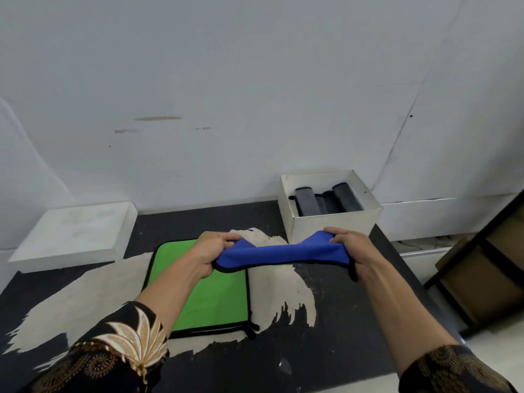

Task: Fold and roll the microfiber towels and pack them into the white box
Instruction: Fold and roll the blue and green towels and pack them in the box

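Hands: left hand (214,252) and right hand (347,246) grip the blue microfiber towel (279,253) ends at frame centre, stretching it taut, likely for folding.

The table (340,321) has a black top, and its coat is worn off in big beige patches (85,302) with ragged edges. At its far left corner lies a flat white slab (76,231). Behind stands a white wall (255,80) with a brown smear (157,118) and some small grey marks. At the right is a dark shelf (487,279) with brown boards, on a pale floor (499,353). A thin cable (408,244) lies near the foot of the wall.
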`<state>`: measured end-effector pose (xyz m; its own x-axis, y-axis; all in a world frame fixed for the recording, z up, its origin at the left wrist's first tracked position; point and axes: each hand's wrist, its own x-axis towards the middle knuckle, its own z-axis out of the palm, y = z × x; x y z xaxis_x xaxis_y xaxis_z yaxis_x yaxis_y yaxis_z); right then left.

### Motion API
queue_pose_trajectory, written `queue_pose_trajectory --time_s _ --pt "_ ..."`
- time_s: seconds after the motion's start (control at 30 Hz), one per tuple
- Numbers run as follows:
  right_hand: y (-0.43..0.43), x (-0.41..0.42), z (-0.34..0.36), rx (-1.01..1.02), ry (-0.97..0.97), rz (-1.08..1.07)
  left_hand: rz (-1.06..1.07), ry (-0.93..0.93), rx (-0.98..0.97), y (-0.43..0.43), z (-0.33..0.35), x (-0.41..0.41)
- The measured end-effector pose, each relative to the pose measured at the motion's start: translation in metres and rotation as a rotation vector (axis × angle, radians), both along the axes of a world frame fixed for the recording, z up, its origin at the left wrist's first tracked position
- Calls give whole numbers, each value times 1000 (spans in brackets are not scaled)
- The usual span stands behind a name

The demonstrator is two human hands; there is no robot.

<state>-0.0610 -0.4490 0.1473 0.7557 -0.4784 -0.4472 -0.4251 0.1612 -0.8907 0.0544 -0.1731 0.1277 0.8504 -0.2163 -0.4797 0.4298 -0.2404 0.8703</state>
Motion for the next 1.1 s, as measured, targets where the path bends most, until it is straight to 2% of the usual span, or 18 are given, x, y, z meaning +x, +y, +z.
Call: queue_pose_trajectory --time_s 0.2,0.33,0.47,0.6,0.67,0.73,0.83,1.0,1.1 --pt "-72 -11 34 -105 -291 -106 108 -313 -185 -82 27 -6" --pt "-107 -43 21 -127 -332 -85 58 -404 -185 -114 19 -32" --pt "-130 -58 -53 -162 -114 -6 100 -337 22 -127 -55 -61" --pt "-131 -72 -142 -184 218 182 50 -26 296 -124 -143 -94" --pt "-131 -78 -168 -311 343 313 50 65 390 -121 -166 -110" --pt "-134 -80 -178 -466 384 420 51 35 462 -122 -172 -120" --pt "-138 -78 -179 -587 377 508 -6 -7 533 -127 -172 -127" --pt "-158 -84 -181 -665 453 642 -209 27 697 -134 -170 -142" --pt "-162 -91 -172 -802 546 755 -305 -31 944 -143 -160 -149"
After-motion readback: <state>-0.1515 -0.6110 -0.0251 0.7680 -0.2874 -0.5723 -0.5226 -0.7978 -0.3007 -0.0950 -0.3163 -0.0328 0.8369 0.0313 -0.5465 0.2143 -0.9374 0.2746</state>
